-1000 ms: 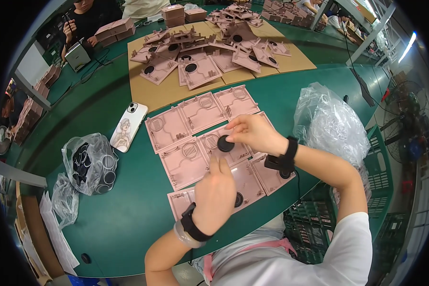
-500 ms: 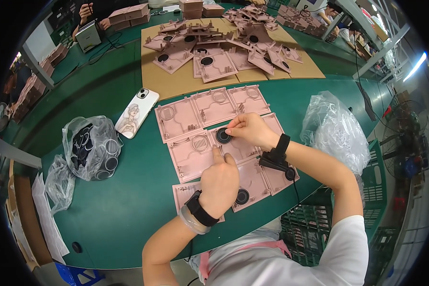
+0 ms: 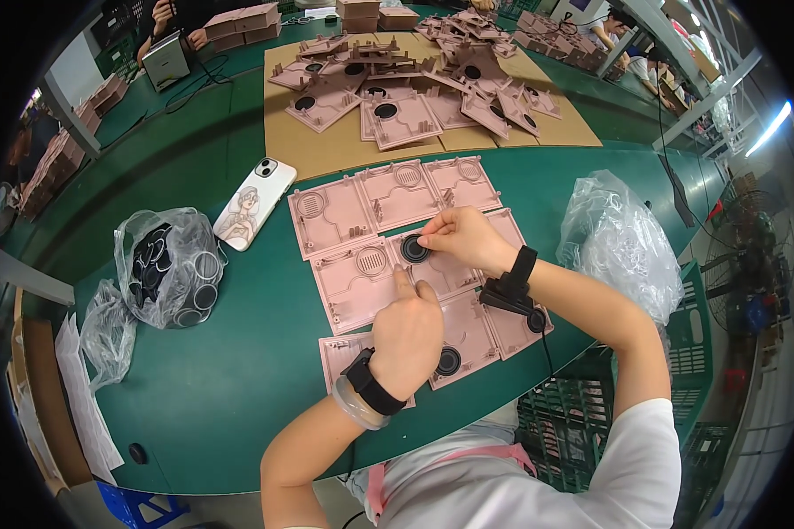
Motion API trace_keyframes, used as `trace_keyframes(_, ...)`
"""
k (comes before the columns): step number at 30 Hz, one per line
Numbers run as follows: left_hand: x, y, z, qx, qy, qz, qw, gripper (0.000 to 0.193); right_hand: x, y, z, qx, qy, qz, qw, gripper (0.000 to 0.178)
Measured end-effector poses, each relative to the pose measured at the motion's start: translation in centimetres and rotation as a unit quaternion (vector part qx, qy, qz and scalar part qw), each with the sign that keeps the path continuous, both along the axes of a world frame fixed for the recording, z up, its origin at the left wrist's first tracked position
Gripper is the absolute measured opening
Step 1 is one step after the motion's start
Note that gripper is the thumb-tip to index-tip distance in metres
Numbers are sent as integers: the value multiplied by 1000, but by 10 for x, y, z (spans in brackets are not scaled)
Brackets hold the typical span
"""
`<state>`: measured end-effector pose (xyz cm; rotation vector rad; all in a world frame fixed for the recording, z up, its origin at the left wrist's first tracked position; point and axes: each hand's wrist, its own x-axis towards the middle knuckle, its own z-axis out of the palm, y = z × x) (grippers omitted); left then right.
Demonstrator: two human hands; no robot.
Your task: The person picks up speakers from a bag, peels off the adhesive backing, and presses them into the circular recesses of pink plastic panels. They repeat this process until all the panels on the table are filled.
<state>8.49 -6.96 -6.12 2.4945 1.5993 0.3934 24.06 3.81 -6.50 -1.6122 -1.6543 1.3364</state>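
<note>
Pink plastic panels [image 3: 353, 291] with moulded ribs and round slotted grilles lie in rows before me. A round black disc with a raised ring, like a small speaker [image 3: 414, 249], sits over the grille place of the middle panel. At its right edge my right hand [image 3: 463, 238] pinches it between thumb and forefinger. My left hand [image 3: 408, 331] rests on the panels just below, forefinger stretched toward the disc, thumb apart, holding nothing. Another black disc [image 3: 448, 361] is set in a nearer panel, and one more [image 3: 536, 320] lies by my right wrist.
A clear bag of black discs and rings [image 3: 172, 273] stands left, near a white phone [image 3: 254, 203]. A larger plastic bag [image 3: 622, 238] lies right. Pink panels with discs are heaped on cardboard [image 3: 282, 154] at the back. Green crates [image 3: 582, 414] stand below the table edge.
Both hands keep nearly the same place and pose, with the right still pinching the disc. The view has shifted very slightly.
</note>
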Motion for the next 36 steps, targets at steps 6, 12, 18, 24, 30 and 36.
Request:
trace_keyframes(6, 1, 1, 1, 1, 1, 5, 1000, 33, 1, 1, -1, 9, 1, 6, 1000, 17)
trace_keyframes(12, 1, 1, 1, 9, 7, 0, 1000, 34, 2, 2, -4, 33, -15, 23, 999, 17)
trace_keyframes(18, 1, 0, -1, 6, 1, 3, 1000, 35, -8, -4, 11, 128, -140, 104, 976, 21)
trace_keyframes(24, 1, 0, -1, 5, 4, 4, 1000, 36, -15, -14, 10, 329, -234, 95, 910, 22)
trace_keyframes(30, 0, 0, 0, 1, 8, 2, 1000, 36, -5, 0, 19, 222, -223, 132, 940, 17)
trace_keyframes(36, 1, 1, -1, -16, -2, -3, 1000, 38, -13, 0, 24, 211, -238, 169, 933, 17)
